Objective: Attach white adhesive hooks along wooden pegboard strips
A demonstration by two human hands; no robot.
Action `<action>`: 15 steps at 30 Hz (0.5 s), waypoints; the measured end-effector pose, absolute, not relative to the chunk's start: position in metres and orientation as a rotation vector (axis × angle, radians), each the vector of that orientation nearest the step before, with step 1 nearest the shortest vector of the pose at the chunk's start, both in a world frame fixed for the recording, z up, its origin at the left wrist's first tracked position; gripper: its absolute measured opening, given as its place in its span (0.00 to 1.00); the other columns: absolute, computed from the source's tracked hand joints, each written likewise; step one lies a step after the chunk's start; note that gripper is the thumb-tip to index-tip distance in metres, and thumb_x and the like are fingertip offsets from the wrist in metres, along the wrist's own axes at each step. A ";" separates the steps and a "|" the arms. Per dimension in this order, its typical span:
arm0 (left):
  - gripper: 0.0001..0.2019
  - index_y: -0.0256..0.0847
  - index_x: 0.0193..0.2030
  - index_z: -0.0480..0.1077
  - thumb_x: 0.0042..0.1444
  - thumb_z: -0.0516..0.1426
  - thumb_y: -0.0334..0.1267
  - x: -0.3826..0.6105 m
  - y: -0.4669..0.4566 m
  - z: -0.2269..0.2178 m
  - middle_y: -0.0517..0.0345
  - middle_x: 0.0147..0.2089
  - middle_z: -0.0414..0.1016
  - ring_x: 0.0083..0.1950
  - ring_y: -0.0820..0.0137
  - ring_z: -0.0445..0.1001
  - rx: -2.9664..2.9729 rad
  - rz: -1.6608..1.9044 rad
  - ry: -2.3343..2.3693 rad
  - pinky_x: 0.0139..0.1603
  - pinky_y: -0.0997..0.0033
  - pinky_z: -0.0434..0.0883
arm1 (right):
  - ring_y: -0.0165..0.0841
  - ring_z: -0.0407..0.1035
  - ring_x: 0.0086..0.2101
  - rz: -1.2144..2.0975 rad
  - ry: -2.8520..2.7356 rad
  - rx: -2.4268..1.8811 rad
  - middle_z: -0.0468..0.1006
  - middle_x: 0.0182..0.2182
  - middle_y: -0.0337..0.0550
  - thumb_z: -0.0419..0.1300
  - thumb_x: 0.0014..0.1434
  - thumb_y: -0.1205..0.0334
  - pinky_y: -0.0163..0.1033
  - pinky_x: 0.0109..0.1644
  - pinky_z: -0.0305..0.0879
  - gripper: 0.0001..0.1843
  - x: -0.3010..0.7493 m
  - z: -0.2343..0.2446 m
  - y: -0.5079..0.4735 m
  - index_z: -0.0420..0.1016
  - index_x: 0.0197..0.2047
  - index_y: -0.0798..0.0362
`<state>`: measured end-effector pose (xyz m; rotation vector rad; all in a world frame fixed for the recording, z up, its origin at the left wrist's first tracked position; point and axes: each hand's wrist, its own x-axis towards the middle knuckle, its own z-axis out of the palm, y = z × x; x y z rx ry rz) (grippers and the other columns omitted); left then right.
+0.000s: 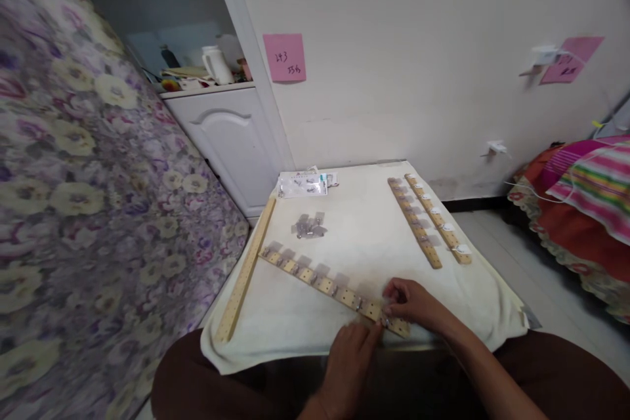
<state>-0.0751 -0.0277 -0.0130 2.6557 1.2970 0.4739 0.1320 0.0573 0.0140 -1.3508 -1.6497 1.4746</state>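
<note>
A wooden strip with rows of holes (322, 284) lies slantwise across the cloth. Small metal pieces with greyish clear tabs stand along it. My left hand (350, 353) is at the strip's near edge, its fingers closed against the wood close to the right end. My right hand (412, 302) is pinched just above that same end, at one of the small metal pieces (385, 321). The fingers partly cover that piece, so its shape is unclear. Farther back on the cloth is a loose pile of similar clear-tabbed pieces (310, 226).
A bare wooden strip (246, 272) lies along the left side. Two strips lie at the right, one with clear tabs (414, 222), another with white tabs (438, 218). Flat clear packets (302, 184) sit at the back of the cloth-covered table (359, 210). A floral curtain (113, 197) hangs left.
</note>
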 end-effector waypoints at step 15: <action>0.29 0.43 0.63 0.54 0.53 0.50 0.26 -0.076 -0.027 -0.008 0.51 0.43 0.70 0.42 0.61 0.66 2.588 0.487 1.297 0.40 0.58 0.69 | 0.26 0.61 0.23 1.543 -1.559 -1.326 0.68 0.28 0.35 0.61 0.47 0.60 0.32 0.24 0.56 0.14 0.138 0.021 0.053 0.69 0.39 0.54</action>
